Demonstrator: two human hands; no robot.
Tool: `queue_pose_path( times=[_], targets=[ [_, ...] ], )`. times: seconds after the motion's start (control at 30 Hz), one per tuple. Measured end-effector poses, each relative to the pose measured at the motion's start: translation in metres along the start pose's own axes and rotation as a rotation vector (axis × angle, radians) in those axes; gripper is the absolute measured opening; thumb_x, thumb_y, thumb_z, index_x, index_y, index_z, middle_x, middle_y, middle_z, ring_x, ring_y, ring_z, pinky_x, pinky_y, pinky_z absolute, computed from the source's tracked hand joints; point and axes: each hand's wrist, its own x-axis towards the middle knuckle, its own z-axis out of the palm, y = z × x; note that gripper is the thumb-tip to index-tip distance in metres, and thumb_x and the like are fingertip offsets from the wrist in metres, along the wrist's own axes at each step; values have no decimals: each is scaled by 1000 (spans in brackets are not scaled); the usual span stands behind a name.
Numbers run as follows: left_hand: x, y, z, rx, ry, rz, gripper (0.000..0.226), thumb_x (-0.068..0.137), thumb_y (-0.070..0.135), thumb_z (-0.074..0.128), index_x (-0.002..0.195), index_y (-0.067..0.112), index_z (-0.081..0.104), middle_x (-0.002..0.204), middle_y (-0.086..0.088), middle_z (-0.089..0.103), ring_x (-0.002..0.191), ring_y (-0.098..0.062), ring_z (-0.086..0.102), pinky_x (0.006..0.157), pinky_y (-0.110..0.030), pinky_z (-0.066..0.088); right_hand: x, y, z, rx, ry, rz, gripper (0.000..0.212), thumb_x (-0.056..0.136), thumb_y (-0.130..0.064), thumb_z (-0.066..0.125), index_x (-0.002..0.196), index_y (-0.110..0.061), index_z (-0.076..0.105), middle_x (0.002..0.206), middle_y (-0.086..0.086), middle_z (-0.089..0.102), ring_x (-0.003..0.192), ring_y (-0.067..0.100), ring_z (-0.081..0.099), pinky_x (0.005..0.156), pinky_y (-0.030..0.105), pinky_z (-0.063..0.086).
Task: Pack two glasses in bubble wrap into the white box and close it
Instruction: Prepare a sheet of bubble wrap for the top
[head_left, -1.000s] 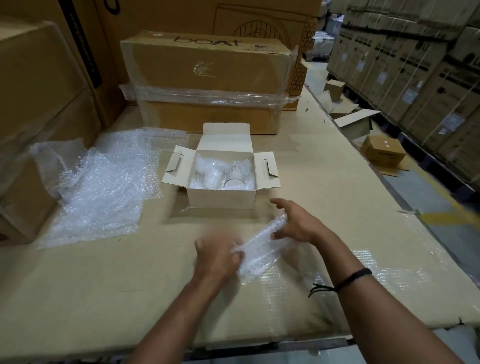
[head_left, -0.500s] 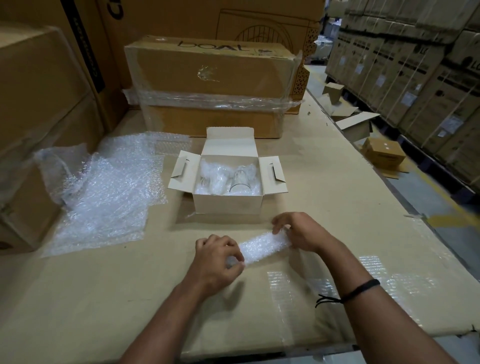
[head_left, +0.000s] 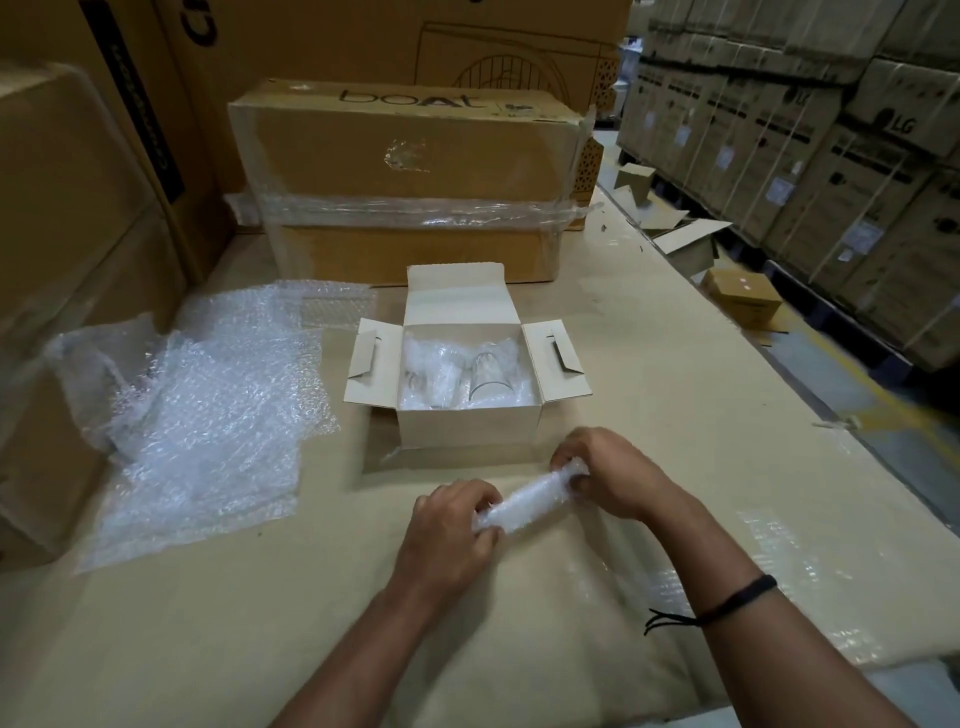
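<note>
**A:** How far along are we?

**B:** More than half, I think. On the worktop (head_left: 649, 415) the white box (head_left: 467, 431) stands open. Closing it is not done yet.

**A:** What's inside?

**B:** Two glasses side by side in bubble wrap. The left glass (head_left: 431, 374) is well covered and the right glass (head_left: 491, 376) shows through.

**A:** And the hands?

**B:** I'm holding a small bubble wrap roll (head_left: 530, 499) just in front of the box. My left hand (head_left: 452, 530) and right hand (head_left: 608, 478) have their fingers curled round its ends.

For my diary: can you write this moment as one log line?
left hand, right hand: grip bubble wrap roll | white box: open | glasses: inside
</note>
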Motion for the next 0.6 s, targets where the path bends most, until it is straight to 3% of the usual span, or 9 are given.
queue_pose_path(
  times=[0.1, 0.2, 0.27, 0.37, 0.43, 0.53, 0.6],
  targets=[
    [7, -3, -3, -79, 146, 127, 24, 68, 11, 69, 90, 21, 65, 87, 10, 62, 79, -12, 55, 73, -32, 46, 5, -8, -11, -42, 275, -49, 28, 71, -3, 72, 88, -24, 77, 110, 2, 61, 94, 25, 58, 78, 35, 50],
    [19, -3, -5, -84, 226, 256, 34, 70, -4, 70, 98, 15, 68, 92, 1, 62, 83, -17, 58, 74, -28, 47, 13, -21, -26, -55, 444, -2, 25, 79, -5, 72, 93, -25, 76, 112, 2, 49, 87, 21, 52, 68, 32, 47],
    [32, 0, -9, -82, 282, 309, 33, 74, -6, 64, 102, 10, 69, 93, -4, 62, 83, -21, 60, 73, -28, 49, 27, -28, -39, -45, 459, 38, 23, 83, -6, 67, 96, -23, 76, 106, 2, 48, 82, 23, 55, 67, 32, 47],
    [59, 3, -14, -64, 364, 340, 29, 82, 4, 50, 102, 5, 71, 94, -8, 62, 86, -23, 61, 76, -29, 51, 58, -29, -59, 7, 452, 30, 32, 81, 2, 60, 98, -19, 77, 100, 5, 59, 89, 25, 60, 76, 34, 50],
    [79, 1, -14, -31, 406, 309, 26, 83, 7, 53, 99, 6, 73, 100, -11, 65, 89, -25, 62, 78, -33, 52, 78, -27, -70, -14, 413, 7, 37, 80, 5, 56, 102, -16, 77, 102, 8, 64, 93, 26, 62, 82, 29, 49],
    [101, -1, -9, 52, 331, 211, 30, 71, 2, 60, 96, 11, 74, 108, -9, 69, 91, -30, 64, 79, -37, 45, 101, -23, -85, -80, 328, -33, 42, 81, 6, 50, 110, -13, 74, 113, 8, 64, 101, 25, 61, 85, 20, 41],
    [113, 2, -7, 93, 221, 136, 33, 71, 8, 58, 98, 17, 74, 105, -2, 72, 92, -28, 62, 79, -35, 33, 114, -19, -91, -82, 255, -61, 40, 82, 1, 51, 113, -12, 73, 118, 9, 61, 103, 24, 60, 87, 21, 40]
  ],
)
